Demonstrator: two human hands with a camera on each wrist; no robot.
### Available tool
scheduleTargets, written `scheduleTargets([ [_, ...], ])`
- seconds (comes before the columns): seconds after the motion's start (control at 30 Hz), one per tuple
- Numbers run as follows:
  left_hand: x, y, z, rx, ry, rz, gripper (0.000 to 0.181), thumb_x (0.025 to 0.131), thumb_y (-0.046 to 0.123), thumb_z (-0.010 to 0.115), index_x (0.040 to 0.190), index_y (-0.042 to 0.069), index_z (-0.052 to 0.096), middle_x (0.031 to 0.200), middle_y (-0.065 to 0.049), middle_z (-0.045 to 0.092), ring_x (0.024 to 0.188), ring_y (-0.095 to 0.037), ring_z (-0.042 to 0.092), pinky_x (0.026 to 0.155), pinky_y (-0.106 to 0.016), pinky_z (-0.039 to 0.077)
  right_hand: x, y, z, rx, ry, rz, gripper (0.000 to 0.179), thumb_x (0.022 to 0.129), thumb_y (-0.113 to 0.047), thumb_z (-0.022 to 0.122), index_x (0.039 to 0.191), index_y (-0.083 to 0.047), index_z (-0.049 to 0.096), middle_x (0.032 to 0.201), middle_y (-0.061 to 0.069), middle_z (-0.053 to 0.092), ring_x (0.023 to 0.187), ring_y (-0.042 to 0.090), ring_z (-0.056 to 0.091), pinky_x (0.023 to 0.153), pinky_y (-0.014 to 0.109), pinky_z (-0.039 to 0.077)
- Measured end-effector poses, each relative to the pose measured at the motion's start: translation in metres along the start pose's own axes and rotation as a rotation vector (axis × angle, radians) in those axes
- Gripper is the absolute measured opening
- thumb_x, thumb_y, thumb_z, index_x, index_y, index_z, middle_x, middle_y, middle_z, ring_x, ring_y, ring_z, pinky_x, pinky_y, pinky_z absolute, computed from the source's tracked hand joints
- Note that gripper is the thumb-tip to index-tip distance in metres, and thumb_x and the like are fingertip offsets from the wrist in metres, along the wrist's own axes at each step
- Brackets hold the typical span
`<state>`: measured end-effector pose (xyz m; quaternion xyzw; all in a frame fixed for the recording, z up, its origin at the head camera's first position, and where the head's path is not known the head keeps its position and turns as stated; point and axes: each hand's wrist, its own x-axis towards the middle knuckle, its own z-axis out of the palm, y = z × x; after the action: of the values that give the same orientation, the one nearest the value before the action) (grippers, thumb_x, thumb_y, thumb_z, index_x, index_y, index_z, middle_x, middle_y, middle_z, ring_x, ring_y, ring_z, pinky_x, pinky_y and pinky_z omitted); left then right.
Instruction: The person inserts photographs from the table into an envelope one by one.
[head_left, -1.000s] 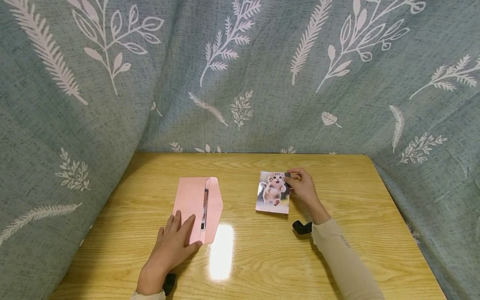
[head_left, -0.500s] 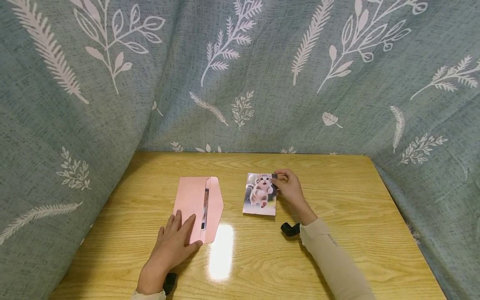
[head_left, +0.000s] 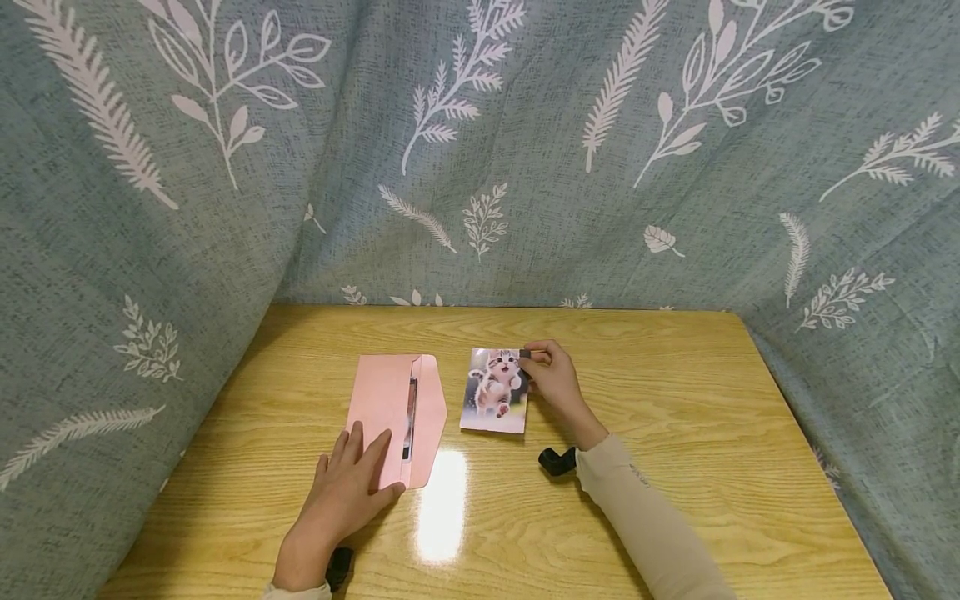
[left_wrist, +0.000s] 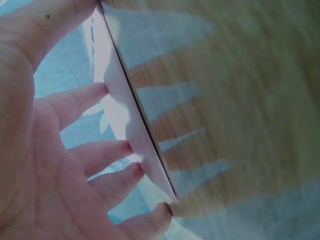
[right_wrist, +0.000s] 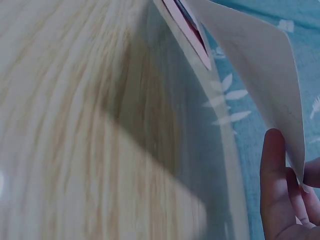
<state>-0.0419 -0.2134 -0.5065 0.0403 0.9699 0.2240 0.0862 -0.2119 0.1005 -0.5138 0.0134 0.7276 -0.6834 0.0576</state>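
A pink envelope (head_left: 378, 387) lies on the table with its flap (head_left: 431, 417) spread to the right. Through its slot shows a strip of a picture card (head_left: 409, 421). My left hand (head_left: 345, 483) rests with spread, straight fingers on the envelope's near left part; in the left wrist view its fingertips touch the envelope (left_wrist: 137, 130). Right of the flap, my right hand (head_left: 555, 383) pinches a kitten photo card (head_left: 493, 396) by its upper right corner. The right wrist view shows the card's pale back (right_wrist: 260, 60) raised off the table, apart from the envelope (right_wrist: 192, 35).
The wooden table (head_left: 675, 400) is glossy, with a bright reflection in front of the envelope. A blue-green leaf-print curtain (head_left: 525, 233) hangs behind and at both sides. Black wrist devices (head_left: 557, 461) sit by each wrist.
My right hand has carried the kitten photo card leftward, from the table's middle right to just beside the envelope's flap. My left hand and the envelope have stayed put.
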Motion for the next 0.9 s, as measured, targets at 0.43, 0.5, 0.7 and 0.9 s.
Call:
scheduleTargets([
  [0.43, 0.000, 0.000, 0.000, -0.002, -0.009, -0.008, 0.079, 0.091, 0.042, 0.073, 0.155, 0.014, 0.038, 0.159, -0.034, 0.015, 0.146, -0.052, 0.011, 0.108, -0.075, 0.011, 0.004, 0.000, 0.024, 0.033, 0.019, -0.006, 0.033, 0.096, -0.003, 0.065, 0.126, 0.006, 0.057, 0.098, 0.014, 0.061, 0.066, 0.015, 0.060, 0.052, 0.028, 0.054],
  [0.5, 0.000, 0.000, -0.001, -0.002, -0.010, -0.008, 0.079, 0.091, 0.043, 0.073, 0.155, 0.014, 0.039, 0.159, -0.034, 0.015, 0.146, -0.052, 0.011, 0.108, -0.075, 0.011, 0.005, 0.000, 0.027, 0.034, 0.019, -0.009, 0.033, 0.096, -0.003, 0.065, 0.126, 0.006, 0.057, 0.099, 0.015, 0.061, 0.068, 0.015, 0.061, 0.053, 0.027, 0.055],
  [0.7, 0.000, 0.000, -0.001, -0.010, -0.017, -0.012, 0.079, 0.091, 0.043, 0.073, 0.156, 0.014, 0.038, 0.159, -0.033, 0.014, 0.146, -0.052, 0.010, 0.109, -0.075, 0.011, 0.006, 0.002, 0.034, 0.022, 0.017, -0.009, 0.033, 0.096, -0.004, 0.065, 0.126, 0.006, 0.057, 0.097, 0.015, 0.062, 0.067, 0.015, 0.061, 0.051, 0.026, 0.053],
  [0.9, 0.000, -0.001, 0.000, -0.011, -0.014, -0.011, 0.079, 0.090, 0.043, 0.073, 0.156, 0.014, 0.038, 0.159, -0.033, 0.015, 0.146, -0.052, 0.010, 0.108, -0.075, 0.011, 0.008, 0.005, 0.042, 0.005, 0.036, -0.013, 0.031, 0.095, -0.002, 0.066, 0.124, 0.005, 0.058, 0.095, 0.014, 0.062, 0.063, 0.014, 0.059, 0.049, 0.025, 0.052],
])
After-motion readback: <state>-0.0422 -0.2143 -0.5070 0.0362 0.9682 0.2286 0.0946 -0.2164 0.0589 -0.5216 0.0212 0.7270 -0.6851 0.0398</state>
